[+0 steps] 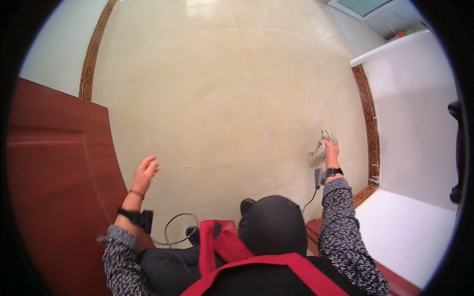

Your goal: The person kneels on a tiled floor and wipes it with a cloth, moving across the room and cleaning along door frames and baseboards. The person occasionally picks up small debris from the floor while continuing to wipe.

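My right hand (330, 150) grips a crumpled grey cloth (317, 153), held over the beige tiled floor (218, 103) towards the right wall. Whether the cloth touches the tiles is hard to tell. On the left, my left hand (146, 171) holds nothing, and its fingers are slightly curled and a little apart. It is near the edge of a red-brown wooden door (59, 155). Small pale crumbs, one a white bit (186, 166), lie on the floor between my hands.
Patterned brown skirting (364, 107) runs along the white right wall (411, 129). More skirting (92, 55) edges the left wall. A dark cable (166, 225) loops from the device on my left wrist (142, 220); another device (318, 178) is at my right wrist. My knee (274, 222) is bent before me.
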`<act>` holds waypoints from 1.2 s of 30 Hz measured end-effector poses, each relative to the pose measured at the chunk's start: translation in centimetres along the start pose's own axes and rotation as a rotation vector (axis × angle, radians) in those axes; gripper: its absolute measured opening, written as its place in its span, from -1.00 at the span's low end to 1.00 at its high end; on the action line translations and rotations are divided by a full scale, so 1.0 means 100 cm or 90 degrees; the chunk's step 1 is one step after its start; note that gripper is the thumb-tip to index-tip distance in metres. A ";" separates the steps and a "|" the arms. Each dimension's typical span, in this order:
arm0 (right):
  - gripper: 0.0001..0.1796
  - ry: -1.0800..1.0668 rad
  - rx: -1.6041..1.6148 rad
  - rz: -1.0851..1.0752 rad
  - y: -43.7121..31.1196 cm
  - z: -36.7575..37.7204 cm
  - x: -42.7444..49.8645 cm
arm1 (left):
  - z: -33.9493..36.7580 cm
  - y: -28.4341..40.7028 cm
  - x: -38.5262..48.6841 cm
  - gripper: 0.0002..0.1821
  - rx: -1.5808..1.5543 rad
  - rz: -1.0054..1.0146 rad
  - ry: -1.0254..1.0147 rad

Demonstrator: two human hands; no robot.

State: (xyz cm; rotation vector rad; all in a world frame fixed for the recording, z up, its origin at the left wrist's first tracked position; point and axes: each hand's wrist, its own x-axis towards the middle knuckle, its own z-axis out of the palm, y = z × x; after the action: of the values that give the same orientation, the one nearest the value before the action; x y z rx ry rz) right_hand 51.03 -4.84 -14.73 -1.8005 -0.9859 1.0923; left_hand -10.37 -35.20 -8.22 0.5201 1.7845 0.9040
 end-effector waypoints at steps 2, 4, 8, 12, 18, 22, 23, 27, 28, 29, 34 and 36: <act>-0.45 0.155 -0.015 0.090 0.046 -0.007 0.012 | -0.027 -0.025 -0.029 -0.66 0.040 -0.054 0.062; -0.44 0.206 -0.421 0.037 0.067 0.010 0.028 | -0.038 -0.033 -0.053 -0.66 0.035 -0.079 0.122; -0.75 -0.085 -0.352 -0.264 0.053 0.112 -0.015 | -0.049 -0.042 -0.088 -0.67 -0.035 -0.110 0.195; -0.51 -0.448 -0.425 -0.721 0.055 0.244 -0.178 | -0.041 -0.032 -0.092 -0.67 -0.057 -0.134 0.203; -0.42 -1.201 -0.374 -0.493 0.063 0.266 -0.323 | -0.027 -0.001 -0.102 -0.68 -0.054 -0.033 0.152; -0.46 -0.966 -0.176 -0.239 0.045 0.245 -0.255 | -0.033 0.011 -0.120 -0.69 -0.038 -0.074 0.153; -0.52 -0.879 -0.089 -0.265 0.040 0.238 -0.225 | -0.037 0.011 -0.124 -0.70 -0.055 -0.077 0.170; -0.70 -0.497 -0.019 -0.227 0.020 0.182 -0.083 | -0.050 -0.001 -0.126 -0.70 -0.105 -0.096 0.247; -0.64 -0.396 -0.051 -0.219 0.017 0.176 -0.047 | -0.052 -0.006 -0.126 -0.70 -0.111 -0.099 0.255; -0.57 -0.319 -0.030 -0.142 0.014 0.171 -0.017 | -0.052 -0.012 -0.127 -0.70 -0.117 -0.103 0.262; -0.46 -0.060 -0.521 -0.327 0.006 0.225 0.022 | -0.043 -0.040 -0.128 -0.69 -0.124 -0.147 0.221; -0.56 -0.183 -0.377 -0.332 0.008 0.278 -0.024 | -0.038 -0.043 -0.129 -0.69 -0.131 -0.168 0.218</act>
State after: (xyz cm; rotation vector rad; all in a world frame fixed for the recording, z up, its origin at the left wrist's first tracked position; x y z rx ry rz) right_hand 24.74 -0.95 -23.43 -1.6787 -1.9837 0.7787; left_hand -8.67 -48.26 -3.16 -0.0074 1.9789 1.0171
